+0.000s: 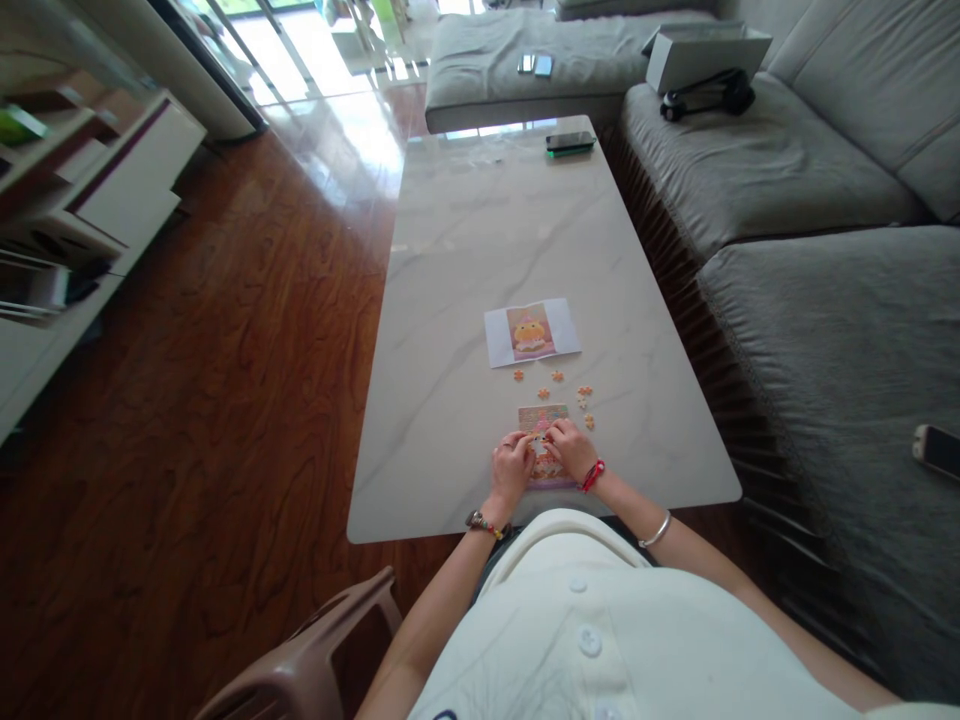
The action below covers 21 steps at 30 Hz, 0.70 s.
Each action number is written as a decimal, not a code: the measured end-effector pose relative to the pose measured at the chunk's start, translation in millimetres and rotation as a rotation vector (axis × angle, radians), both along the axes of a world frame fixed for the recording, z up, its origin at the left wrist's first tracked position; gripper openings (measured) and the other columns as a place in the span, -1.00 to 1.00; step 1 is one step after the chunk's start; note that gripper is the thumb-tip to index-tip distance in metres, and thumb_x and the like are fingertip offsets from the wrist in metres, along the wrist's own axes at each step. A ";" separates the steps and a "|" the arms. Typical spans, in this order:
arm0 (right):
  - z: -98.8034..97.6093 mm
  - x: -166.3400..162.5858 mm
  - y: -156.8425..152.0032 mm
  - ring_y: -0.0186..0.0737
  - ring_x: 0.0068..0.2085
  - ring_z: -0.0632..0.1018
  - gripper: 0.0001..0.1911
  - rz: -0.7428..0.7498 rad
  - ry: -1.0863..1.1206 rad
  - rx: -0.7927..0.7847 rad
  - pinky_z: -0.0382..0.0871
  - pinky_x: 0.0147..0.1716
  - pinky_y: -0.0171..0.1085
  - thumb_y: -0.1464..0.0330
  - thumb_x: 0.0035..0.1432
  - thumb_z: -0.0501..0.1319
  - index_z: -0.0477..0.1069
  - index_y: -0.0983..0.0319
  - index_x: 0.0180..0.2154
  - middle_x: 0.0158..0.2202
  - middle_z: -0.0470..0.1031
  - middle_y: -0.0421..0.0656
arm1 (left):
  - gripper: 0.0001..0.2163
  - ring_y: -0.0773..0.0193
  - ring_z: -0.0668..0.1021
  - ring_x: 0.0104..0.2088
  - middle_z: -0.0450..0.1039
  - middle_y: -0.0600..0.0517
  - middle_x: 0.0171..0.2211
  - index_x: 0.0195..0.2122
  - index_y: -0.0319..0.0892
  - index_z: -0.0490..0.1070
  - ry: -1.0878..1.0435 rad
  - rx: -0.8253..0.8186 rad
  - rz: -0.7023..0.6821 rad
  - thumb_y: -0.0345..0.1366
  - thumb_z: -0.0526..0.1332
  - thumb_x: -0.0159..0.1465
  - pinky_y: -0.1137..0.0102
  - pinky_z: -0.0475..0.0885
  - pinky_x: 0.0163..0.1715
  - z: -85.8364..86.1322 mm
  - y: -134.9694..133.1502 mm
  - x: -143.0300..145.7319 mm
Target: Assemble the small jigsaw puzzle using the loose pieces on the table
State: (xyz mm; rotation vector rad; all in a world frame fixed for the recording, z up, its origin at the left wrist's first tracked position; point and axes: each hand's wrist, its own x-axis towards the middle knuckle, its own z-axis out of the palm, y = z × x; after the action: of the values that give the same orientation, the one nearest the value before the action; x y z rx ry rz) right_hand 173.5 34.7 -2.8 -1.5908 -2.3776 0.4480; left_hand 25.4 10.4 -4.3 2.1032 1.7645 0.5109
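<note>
A partly assembled jigsaw puzzle (544, 414) lies flat near the table's front edge, with a pale gap in its middle. My left hand (513, 466) rests on its left side, the fingers pinched together at the gap. From the right, my right hand (571, 449) reaches over the puzzle, its fingertips also closed. A small yellow puzzle piece seems to sit between the fingertips, though the fingers partly hide it. Several loose orange puzzle pieces, one of them a puzzle piece (544, 394), are scattered beyond and to the right. Farther back lies a reference picture (529, 332) on creased white paper.
The marble-patterned table (450, 250) has a phone (570, 142) at its far right corner. A grey sofa (810, 290) runs along the right side, with a white box (705, 58) on it. A plastic chair (315, 650) stands at the lower left.
</note>
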 end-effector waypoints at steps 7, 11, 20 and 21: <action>0.3 -10.2 1.1 -0.23 -0.18 0.31 -0.91 -0.001 0.010 -0.058 0.25 -0.23 -0.27 0.38 0.06 0.07 0.30 0.25 -0.36 -0.28 0.30 -0.08 | -0.79 0.26 0.39 -0.18 0.32 -0.06 -0.17 -0.18 -0.14 0.30 0.052 0.024 -0.029 -0.32 0.02 0.15 0.34 0.29 -0.21 4.2 -3.3 -2.9; -0.7 -11.6 1.1 -0.24 -0.20 0.32 -0.89 -0.025 0.010 -0.075 0.25 -0.23 -0.28 0.36 0.07 0.06 0.31 0.26 -0.36 -0.29 0.30 -0.08 | -0.79 0.26 0.38 -0.15 0.32 -0.06 -0.16 -0.18 -0.15 0.30 0.062 0.023 -0.072 -0.31 0.00 0.17 0.34 0.29 -0.21 6.2 -2.4 -3.0; 0.5 -13.9 4.0 -0.24 -0.18 0.33 -0.87 0.012 0.016 -0.096 0.24 -0.21 -0.30 0.35 0.06 0.07 0.32 0.27 -0.35 -0.27 0.31 -0.08 | -0.77 0.26 0.37 -0.11 0.32 -0.06 -0.12 -0.14 -0.14 0.29 0.053 0.031 -0.093 -0.31 -0.02 0.19 0.34 0.29 -0.17 4.1 -4.3 -6.0; 0.5 -14.7 4.4 -0.24 -0.18 0.33 -0.88 0.016 0.014 -0.101 0.24 -0.21 -0.30 0.36 0.05 0.08 0.32 0.27 -0.34 -0.27 0.31 -0.08 | -0.76 0.27 0.37 -0.11 0.32 -0.06 -0.11 -0.14 -0.14 0.29 0.051 0.030 -0.094 -0.31 -0.03 0.19 0.34 0.28 -0.17 4.2 -4.7 -6.5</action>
State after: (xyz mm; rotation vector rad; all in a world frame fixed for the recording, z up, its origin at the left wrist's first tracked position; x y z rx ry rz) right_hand 158.8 39.1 -2.2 -1.6053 -2.3939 0.5901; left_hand 18.9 5.7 -0.1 2.2259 1.6852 0.4648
